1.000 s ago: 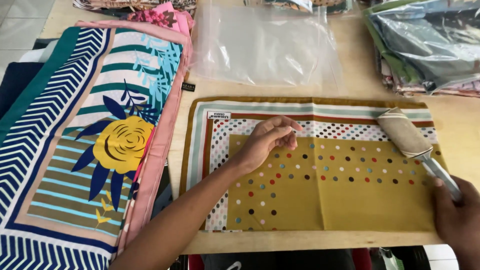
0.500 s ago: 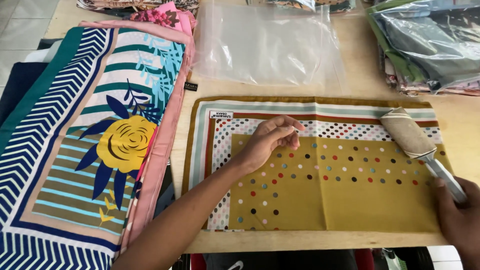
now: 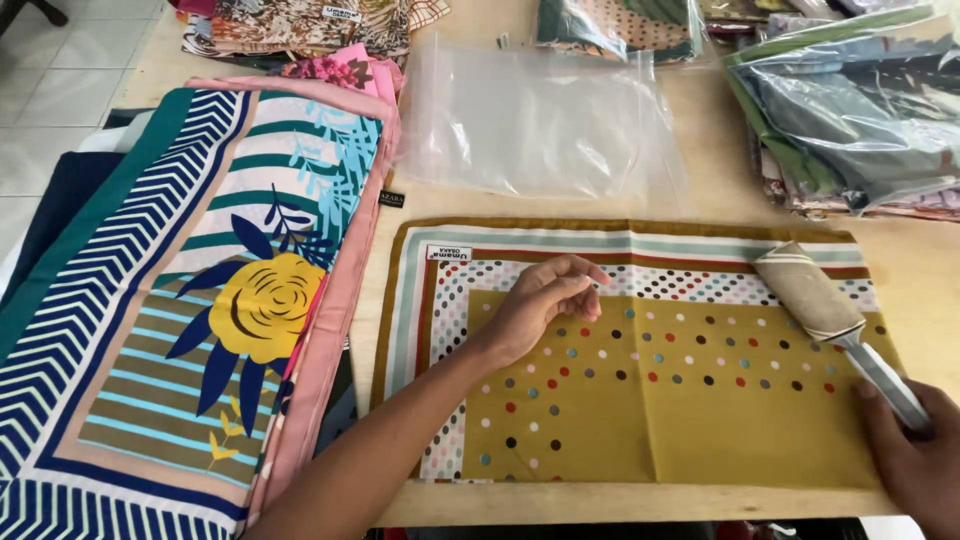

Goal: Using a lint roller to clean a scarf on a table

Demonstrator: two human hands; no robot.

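A folded mustard scarf [image 3: 690, 410] with coloured dots and a striped border lies flat on the wooden table [image 3: 920, 270]. My left hand [image 3: 540, 305] hovers over its upper left part, fingers curled together with nothing visible in them. My right hand [image 3: 915, 455] at the lower right grips the grey handle of a lint roller [image 3: 810, 292], whose beige roll rests on the scarf's upper right corner.
A stack of patterned scarves [image 3: 200, 290], topped by one with a yellow flower, lies at the left. An empty clear plastic bag [image 3: 540, 120] sits beyond the mustard scarf. Bagged scarves [image 3: 850, 110] are piled at the far right and along the back.
My left hand has lifted slightly and shifted right over the scarf. The lint roller and right hand have barely moved.
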